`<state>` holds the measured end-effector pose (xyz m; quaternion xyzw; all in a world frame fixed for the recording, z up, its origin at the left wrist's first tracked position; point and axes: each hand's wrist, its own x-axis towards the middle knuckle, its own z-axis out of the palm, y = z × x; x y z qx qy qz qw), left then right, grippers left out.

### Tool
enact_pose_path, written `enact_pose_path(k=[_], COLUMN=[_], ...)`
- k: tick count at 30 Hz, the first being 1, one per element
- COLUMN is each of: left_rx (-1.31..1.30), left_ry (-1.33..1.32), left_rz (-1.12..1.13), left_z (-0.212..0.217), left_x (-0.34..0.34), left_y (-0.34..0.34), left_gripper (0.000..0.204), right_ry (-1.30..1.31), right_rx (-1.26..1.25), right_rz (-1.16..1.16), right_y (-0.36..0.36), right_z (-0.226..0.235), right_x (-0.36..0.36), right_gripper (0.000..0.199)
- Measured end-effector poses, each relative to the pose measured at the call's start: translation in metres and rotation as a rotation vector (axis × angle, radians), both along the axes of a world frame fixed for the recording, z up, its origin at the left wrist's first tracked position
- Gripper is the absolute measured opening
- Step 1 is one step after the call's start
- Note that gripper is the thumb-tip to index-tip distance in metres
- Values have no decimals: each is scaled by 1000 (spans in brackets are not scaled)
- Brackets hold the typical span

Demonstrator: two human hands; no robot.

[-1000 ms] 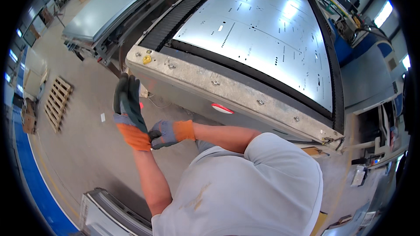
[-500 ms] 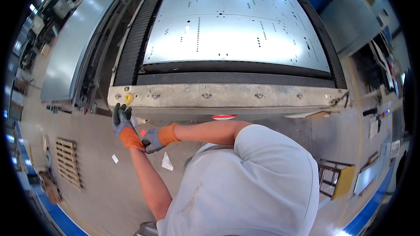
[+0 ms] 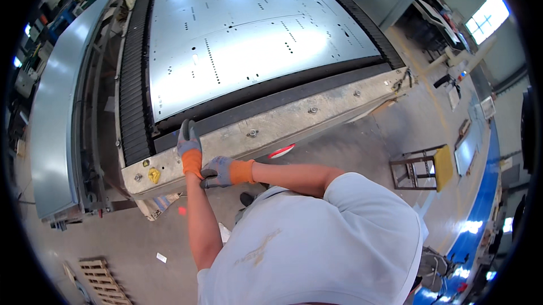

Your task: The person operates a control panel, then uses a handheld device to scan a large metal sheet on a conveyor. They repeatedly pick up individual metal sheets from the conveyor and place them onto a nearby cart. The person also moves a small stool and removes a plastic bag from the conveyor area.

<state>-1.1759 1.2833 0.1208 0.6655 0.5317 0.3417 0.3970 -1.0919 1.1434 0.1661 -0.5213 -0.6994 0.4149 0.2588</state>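
Observation:
Both my hands wear grey work gloves with dark fingertips and orange cuffs. My left hand (image 3: 189, 138) is held out over the machine's near metal edge (image 3: 277, 119), fingers stretched out and holding nothing. At its wrist, my right hand (image 3: 219, 171) has its fingers closed on the lower end of the left glove's orange cuff (image 3: 192, 162). Beyond the hands, a large shiny metal sheet (image 3: 249, 42) with many punched holes and slots lies on the machine bed. Whether my left hand touches the edge, I cannot tell.
Left of the bed stands a rack with another metal sheet (image 3: 59, 107). A yellow knob (image 3: 154, 175) sits on the edge's left end. To the right is a stool with a yellow seat (image 3: 443, 168). A wooden pallet (image 3: 104, 281) lies on the floor at lower left.
The view has turned, so the machine edge now slants. My hands have shifted right along the edge, away from the yellow knob. My right hand stays at the left glove's cuff.

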Motion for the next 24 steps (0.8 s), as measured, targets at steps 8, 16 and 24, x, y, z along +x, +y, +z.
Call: enact_pose_path(k=[8,16,24], left_rx=[-850,-1101,-1198], left_ry=[-704,-693,-609], left_rz=[-115,-286,-255], left_z=[-93,-112,-143], left_x=[31,139,281], left_y=[40,12,-17], left_gripper=[45,60,63], right_ry=[244,993,1182], right_rx=[-15,-386,-63], right_rz=[-399,-1257,-1711], right_y=[-20,-27,-65], right_z=[-46,-152,-189], right_x=[54,308,598], right_gripper=[35,32,32])
